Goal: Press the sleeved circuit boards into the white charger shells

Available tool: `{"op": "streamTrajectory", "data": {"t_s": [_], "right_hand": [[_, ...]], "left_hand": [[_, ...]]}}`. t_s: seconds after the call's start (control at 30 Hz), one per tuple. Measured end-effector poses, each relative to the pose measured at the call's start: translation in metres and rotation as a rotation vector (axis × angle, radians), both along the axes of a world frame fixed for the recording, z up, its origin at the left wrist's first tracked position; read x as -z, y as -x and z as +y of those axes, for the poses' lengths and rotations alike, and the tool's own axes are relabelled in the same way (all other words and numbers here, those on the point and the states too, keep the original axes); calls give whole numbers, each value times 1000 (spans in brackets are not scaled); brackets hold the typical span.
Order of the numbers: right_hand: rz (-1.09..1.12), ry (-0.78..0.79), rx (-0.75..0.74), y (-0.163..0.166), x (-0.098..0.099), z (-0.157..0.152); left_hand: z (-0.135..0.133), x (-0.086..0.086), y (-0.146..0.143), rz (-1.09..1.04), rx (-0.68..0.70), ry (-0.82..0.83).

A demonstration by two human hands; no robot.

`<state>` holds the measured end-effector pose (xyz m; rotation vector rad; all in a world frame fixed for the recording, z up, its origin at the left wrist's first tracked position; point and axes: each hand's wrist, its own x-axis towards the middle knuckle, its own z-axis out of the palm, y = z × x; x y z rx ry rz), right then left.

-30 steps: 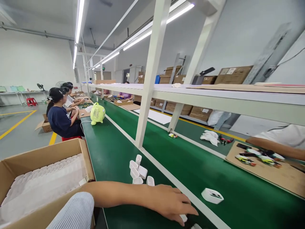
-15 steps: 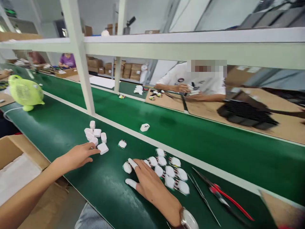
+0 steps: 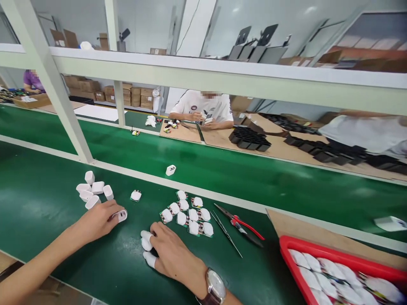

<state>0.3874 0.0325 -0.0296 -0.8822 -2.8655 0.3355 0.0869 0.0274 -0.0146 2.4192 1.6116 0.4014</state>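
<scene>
Two hands were down low on the green worktop (image 3: 47, 199) in the lower left of the frame. Left hand (image 3: 98, 220) came in from the bottom left corner, forearm stretched along the mat, fingers curled over a white shell (image 3: 122, 215) and closed on it, the shell's open end peeking out past the fingertips. Right hand (image 3: 171, 254) lay flat just beside it at lower centre, palm down, fingers loosely spread and gripping nothing, white finger cots (image 3: 146, 241) on the tips, a wristwatch (image 3: 215, 284) on the wrist.

Up and left of the left hand sat a small cluster of white shells (image 3: 92, 189), touching one another, and a single part (image 3: 136, 195) lay apart between that cluster and the middle group. Right above the right hand, a tight batch of white-capped parts (image 3: 189, 212) lay in rows on the mat. Red-handled pliers (image 3: 241, 224) and thin tweezers (image 3: 226, 234) rested just right of that batch. One lone white piece (image 3: 171, 170) stood on the far belt beyond the white rail.

Containers now: a red tray (image 3: 288, 248) in the lower right corner, sitting on a brown board (image 3: 302, 231), held many white parts packed close. Across the line, black trays (image 3: 249, 140) were stacked on a far bench, where a person in a white shirt (image 3: 200, 108) was working with both hands.
</scene>
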Motion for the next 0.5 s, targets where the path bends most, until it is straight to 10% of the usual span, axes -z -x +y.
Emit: {"op": "streamTrajectory", "data": {"t_s": [0.27, 0.5], "right_hand": [[85, 24, 115, -22, -8, -23], [182, 14, 192, -11, 20, -29]], "left_hand": [[29, -6, -56, -317, 176, 173], [29, 24, -42, -486, 85, 151]]}}
